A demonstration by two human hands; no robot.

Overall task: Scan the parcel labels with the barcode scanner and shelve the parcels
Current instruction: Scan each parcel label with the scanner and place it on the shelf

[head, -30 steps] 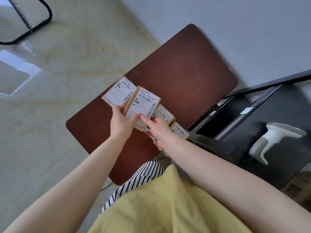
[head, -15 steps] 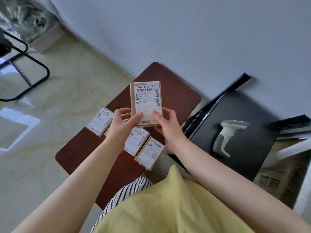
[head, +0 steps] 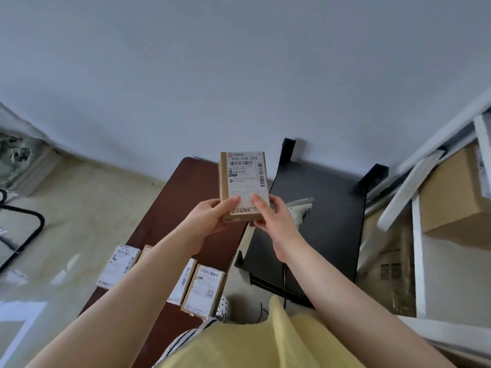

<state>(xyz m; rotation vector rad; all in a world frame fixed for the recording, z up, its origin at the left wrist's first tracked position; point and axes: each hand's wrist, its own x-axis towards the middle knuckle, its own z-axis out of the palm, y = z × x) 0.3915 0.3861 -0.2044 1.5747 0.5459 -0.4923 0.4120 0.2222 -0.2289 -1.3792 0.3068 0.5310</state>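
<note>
I hold a small brown parcel [head: 243, 179] upright in front of me, its white barcode label facing me. My left hand [head: 210, 217] grips its lower left edge, thumb on the label. My right hand [head: 271, 217] grips its lower right edge the same way. The white barcode scanner [head: 300, 208] lies on a black stand [head: 326, 224] just behind my right hand, partly hidden by it. Three more labelled parcels [head: 204, 290] lie on the dark brown table [head: 186, 197] below my left forearm.
A white metal shelf [head: 417, 261] stands at the right with a large cardboard box [head: 451, 197] and a flat printed carton in it. A grey wall fills the far side. A black chair frame [head: 24, 235] sits on the tiled floor at left.
Both hands have lifted the parcel higher and farther right, away from the table and toward the black stand. My view has swung up and right, so the shelf shows.
</note>
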